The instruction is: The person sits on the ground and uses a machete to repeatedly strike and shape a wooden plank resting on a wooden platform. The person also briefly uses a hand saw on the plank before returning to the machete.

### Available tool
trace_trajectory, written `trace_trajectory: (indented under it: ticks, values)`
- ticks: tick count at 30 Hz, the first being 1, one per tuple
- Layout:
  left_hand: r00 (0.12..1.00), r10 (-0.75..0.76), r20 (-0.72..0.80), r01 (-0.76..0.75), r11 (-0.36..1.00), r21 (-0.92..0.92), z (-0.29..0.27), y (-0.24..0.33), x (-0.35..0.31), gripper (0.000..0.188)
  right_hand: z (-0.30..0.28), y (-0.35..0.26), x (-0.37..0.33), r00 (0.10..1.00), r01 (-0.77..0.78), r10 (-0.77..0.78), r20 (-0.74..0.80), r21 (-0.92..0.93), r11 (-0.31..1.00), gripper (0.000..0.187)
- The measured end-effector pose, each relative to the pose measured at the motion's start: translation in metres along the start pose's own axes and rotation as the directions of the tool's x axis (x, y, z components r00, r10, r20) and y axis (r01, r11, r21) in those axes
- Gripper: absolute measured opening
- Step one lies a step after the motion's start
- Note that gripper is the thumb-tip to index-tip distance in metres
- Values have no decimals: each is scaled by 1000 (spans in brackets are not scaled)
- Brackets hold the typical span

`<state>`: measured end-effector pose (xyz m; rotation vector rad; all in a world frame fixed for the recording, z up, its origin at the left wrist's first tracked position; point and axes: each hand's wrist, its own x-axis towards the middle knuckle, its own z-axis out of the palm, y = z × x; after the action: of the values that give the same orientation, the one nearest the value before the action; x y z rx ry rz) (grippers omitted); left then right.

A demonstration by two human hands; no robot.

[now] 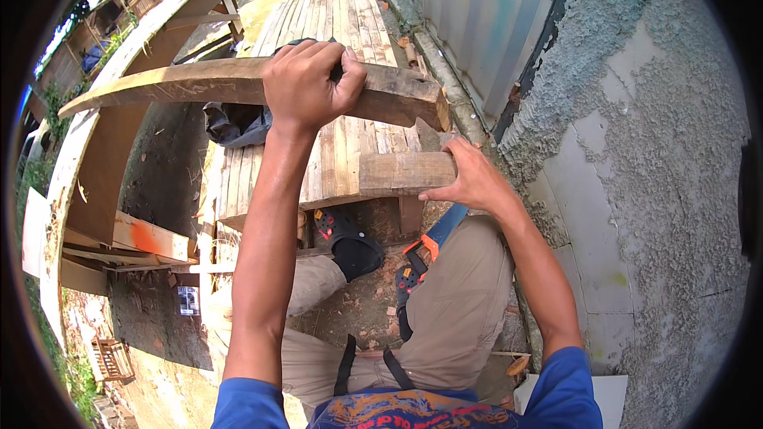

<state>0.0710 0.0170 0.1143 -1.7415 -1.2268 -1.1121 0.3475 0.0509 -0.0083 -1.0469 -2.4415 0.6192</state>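
My left hand (308,83) is closed in a fist around a long, thick wooden beam (199,83). The beam lies crosswise over a slatted wooden platform (318,167), and its cut end is at the right. Nearer to me, a short wooden block (401,173) sits at the platform's front edge. My right hand (470,177) grips the block's right end, thumb below and fingers on top. Dark cloth or plastic (238,125) lies under the beam to the left of my left wrist. Below my right hand, a handsaw (439,237) with a blue blade and orange-black handle leans beside my knee.
A rough plastered wall (636,191) and corrugated metal sheet (485,24) bound the right side. To the left stands a long wooden frame (111,159) with loose boards (147,237) beneath it. My feet in dark clogs (354,250) are below the platform edge. A small wooden rack (111,359) lies lower left.
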Motion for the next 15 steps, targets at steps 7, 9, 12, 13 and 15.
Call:
trace_trajectory:
  ticks: [7, 9, 12, 13, 15]
  values:
    - [997, -9, 72, 10, 1000, -19, 15, 0, -48, 11, 36, 31, 4, 985, -76, 91, -147, 102, 992, 96]
    - [991, -10, 132, 11, 1000, -5, 22, -8, -80, 13, 41, 30, 3, 986, -37, 56, -158, 124, 992, 98]
    - [983, -18, 185, 14, 1000, 22, 34, -13, -92, 19, 49, 37, 3, 983, -28, 55, -177, 152, 988, 98]
    - [982, -23, 188, 19, 1000, 25, 37, -13, -90, 20, 52, 39, 2, 981, -34, 64, -183, 161, 986, 98]
    - [979, -27, 200, 21, 999, 30, 39, -12, -94, 21, 52, 38, 2, 984, -38, 68, -164, 179, 983, 95]
